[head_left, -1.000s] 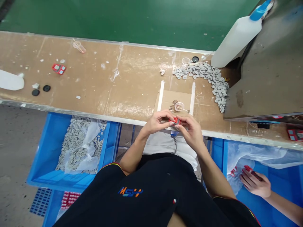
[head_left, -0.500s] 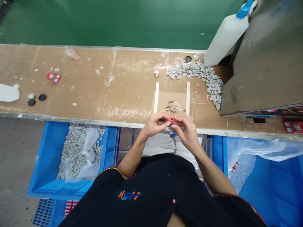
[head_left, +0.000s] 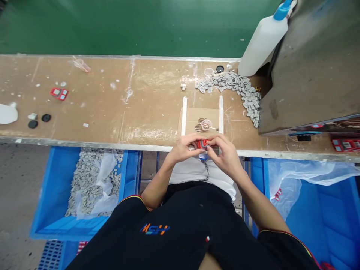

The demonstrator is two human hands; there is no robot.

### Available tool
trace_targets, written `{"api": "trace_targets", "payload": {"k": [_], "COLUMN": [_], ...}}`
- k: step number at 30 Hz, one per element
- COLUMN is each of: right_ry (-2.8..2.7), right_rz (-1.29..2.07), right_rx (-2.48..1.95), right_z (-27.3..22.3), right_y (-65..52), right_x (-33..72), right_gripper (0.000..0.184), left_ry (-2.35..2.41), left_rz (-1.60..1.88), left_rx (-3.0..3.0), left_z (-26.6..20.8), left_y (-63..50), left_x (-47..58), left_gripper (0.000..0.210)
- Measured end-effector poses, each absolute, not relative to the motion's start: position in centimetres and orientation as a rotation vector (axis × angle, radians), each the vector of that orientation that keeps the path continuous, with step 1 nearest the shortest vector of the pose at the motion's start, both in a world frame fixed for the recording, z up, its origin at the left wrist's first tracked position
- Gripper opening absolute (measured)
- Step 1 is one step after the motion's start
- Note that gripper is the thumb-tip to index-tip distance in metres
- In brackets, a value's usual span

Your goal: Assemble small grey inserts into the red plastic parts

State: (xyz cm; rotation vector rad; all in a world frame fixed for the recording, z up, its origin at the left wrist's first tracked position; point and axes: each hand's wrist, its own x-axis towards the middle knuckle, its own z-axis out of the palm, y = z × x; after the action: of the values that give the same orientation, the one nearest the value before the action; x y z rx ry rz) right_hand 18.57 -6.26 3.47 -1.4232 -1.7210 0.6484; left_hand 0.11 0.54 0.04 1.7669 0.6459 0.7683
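Note:
Between my two hands, at the bench's front edge, is a small red plastic part (head_left: 201,144) with a grey patch on it. My left hand (head_left: 184,148) pinches its left side between thumb and fingers. My right hand (head_left: 223,152) has thumb and fingertips closed on its right end; whether a smaller piece sits under those fingertips is hidden. Just beyond the hands, a small clear cup (head_left: 206,125) with a thin stick across it stands on a cardboard pad (head_left: 191,116) between two white strips. Further right, small grey pieces (head_left: 250,97) lie in a curved heap.
A white bottle with a blue cap (head_left: 263,41) leans by a metal box (head_left: 309,75) at right. Blue bins hold grey pieces (head_left: 87,180) at left and plastic film (head_left: 289,195) at right. Another red part (head_left: 59,93) and black caps (head_left: 46,118) lie at left.
The red part has turned slightly and shows more of its face toward the left hand. My right fingers have shifted over its right end. The view has moved a little.

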Motion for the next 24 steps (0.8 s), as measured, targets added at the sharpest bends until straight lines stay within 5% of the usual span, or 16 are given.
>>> {"api": "trace_targets", "payload": {"k": [24], "right_ry": [-2.019], "right_rz": [0.665], "right_rx": [-1.377], "right_z": [3.6], "right_y": [-6.7], "right_x": [20.1], "right_gripper": [0.007], "left_ry": [0.542], "left_rz": [0.704], "left_rx": [1.835], "left_z": [-0.1], "left_y": [0.8], "left_x": [-0.4], "left_gripper": [0.029]}}
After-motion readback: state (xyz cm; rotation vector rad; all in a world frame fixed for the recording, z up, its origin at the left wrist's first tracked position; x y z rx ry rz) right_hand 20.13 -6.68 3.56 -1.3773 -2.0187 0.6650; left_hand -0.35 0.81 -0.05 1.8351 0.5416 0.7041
